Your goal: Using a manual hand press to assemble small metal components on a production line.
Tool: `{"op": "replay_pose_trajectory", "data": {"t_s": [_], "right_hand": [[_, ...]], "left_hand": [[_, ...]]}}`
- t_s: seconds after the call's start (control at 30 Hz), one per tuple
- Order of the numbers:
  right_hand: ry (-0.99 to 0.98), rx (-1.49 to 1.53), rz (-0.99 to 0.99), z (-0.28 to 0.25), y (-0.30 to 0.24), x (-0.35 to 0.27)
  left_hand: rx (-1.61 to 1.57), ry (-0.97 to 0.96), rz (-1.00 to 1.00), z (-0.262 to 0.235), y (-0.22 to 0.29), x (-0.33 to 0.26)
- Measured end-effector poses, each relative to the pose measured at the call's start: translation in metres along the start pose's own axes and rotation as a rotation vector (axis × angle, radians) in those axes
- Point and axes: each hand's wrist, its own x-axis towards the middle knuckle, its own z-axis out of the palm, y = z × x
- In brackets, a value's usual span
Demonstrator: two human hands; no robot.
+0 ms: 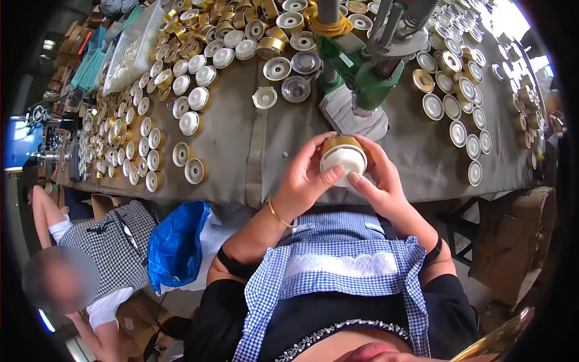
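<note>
Between both hands, in front of the press, is a round gold cap with a white plastic insert (342,159), its white face tilted up toward me. My left hand (306,175) wraps its left side, the thumb lying on the white face. From the other side my right hand (381,176) grips it, that thumb pressing near the lower rim. Just beyond stands a green hand press (375,83) with a grey cloth (356,117) under its head. A loose white insert (265,97) and a clear round plastic piece (296,88) lie left of the press.
Many gold caps with white inserts (190,123) spread over the left of the covered table (232,151); more white-faced caps (458,134) lie at right. A white basket (132,51) stands back left. Below the table are a blue bag (176,247), a cardboard box (512,241) and another person (114,241).
</note>
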Motion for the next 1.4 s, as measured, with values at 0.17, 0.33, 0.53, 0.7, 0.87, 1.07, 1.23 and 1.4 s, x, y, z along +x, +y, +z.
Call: {"op": "replay_pose_trajectory", "data": {"t_s": [0.17, 0.33, 0.53, 0.7, 0.87, 1.07, 1.23, 1.4], "right_hand": [[0.046, 0.068, 0.070, -0.002, 0.004, 0.001], [0.080, 0.292, 0.264, -0.002, -0.001, 0.007], [0.067, 0.347, 0.347, -0.008, 0.010, 0.007], [0.143, 0.202, 0.338, -0.018, 0.033, 0.011], [0.165, 0.042, 0.320, -0.026, 0.028, 0.019], [0.501, -0.534, -0.280, -0.124, 0.027, 0.099], [0.345, -0.138, -0.379, -0.104, -0.107, 0.207], [-0.074, 0.810, -0.304, -0.141, -0.090, 0.176]], "left_hand": [[-0.036, 0.062, -0.002, 0.002, 0.000, 0.003], [-0.008, 0.085, -0.062, 0.000, 0.001, 0.006], [0.327, 0.135, 0.045, -0.009, -0.013, 0.010], [0.532, -0.052, -0.226, -0.026, -0.004, 0.038], [0.503, -0.132, -0.254, -0.029, -0.012, 0.052], [0.376, 0.331, -0.320, -0.035, -0.042, 0.085], [0.295, 0.172, -0.300, -0.020, -0.056, 0.115], [0.090, 0.180, -0.416, -0.005, -0.054, 0.124]]}}
